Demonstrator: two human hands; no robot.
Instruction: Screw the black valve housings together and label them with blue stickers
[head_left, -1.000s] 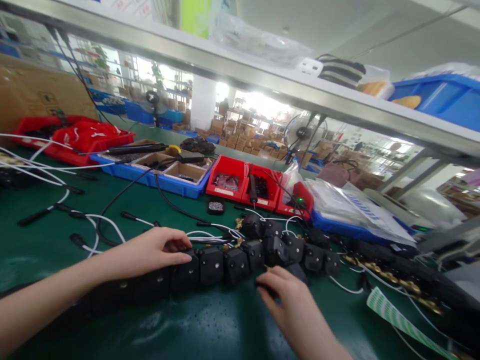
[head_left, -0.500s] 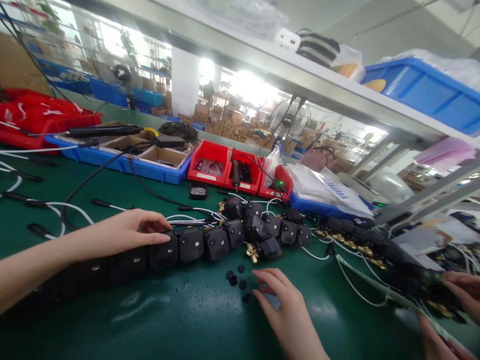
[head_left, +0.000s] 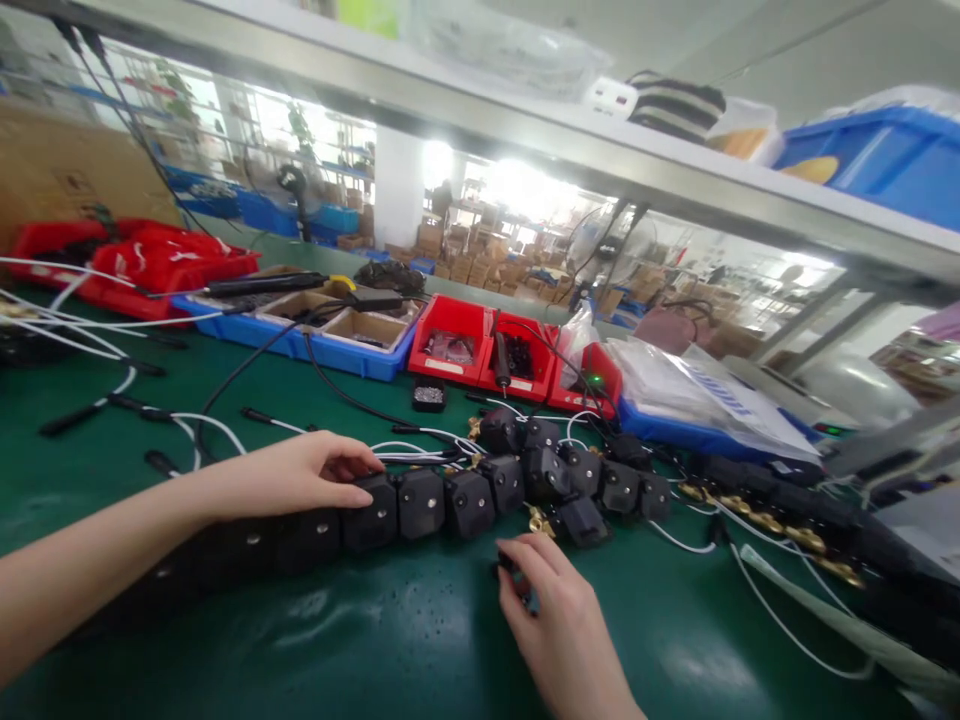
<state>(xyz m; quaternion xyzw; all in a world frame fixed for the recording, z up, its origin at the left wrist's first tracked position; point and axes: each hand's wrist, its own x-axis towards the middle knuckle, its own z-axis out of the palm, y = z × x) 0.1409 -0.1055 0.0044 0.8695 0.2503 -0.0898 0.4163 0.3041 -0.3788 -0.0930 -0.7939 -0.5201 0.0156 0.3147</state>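
Note:
A curved row of black box-shaped housings (head_left: 421,503), each with a silvery round dot on its face, stretches across the green bench. My left hand (head_left: 315,472) rests over the top of one black housing (head_left: 373,522), its thumb on the front and its fingers curled at the back edge. Low at the middle, my right hand (head_left: 551,605) is closed around small black round caps (head_left: 505,562), which peek out at its fingertips; the fingers hide most of them. A brass fitting (head_left: 540,522) on a tilted housing (head_left: 581,520) lies just above this hand.
Behind the row stand red bins (head_left: 450,345), a blue divided tray (head_left: 330,345) and a small black box of metal bits (head_left: 428,393). White cables (head_left: 420,452) cross the bench. More housings with brass fittings (head_left: 765,520) lie at right. A shelf (head_left: 480,120) hangs overhead.
My right hand has closed over the loose black caps, which lay apart on the bench before. My left hand stays on the housing. The view has turned left, and another person's hands at right have left it.

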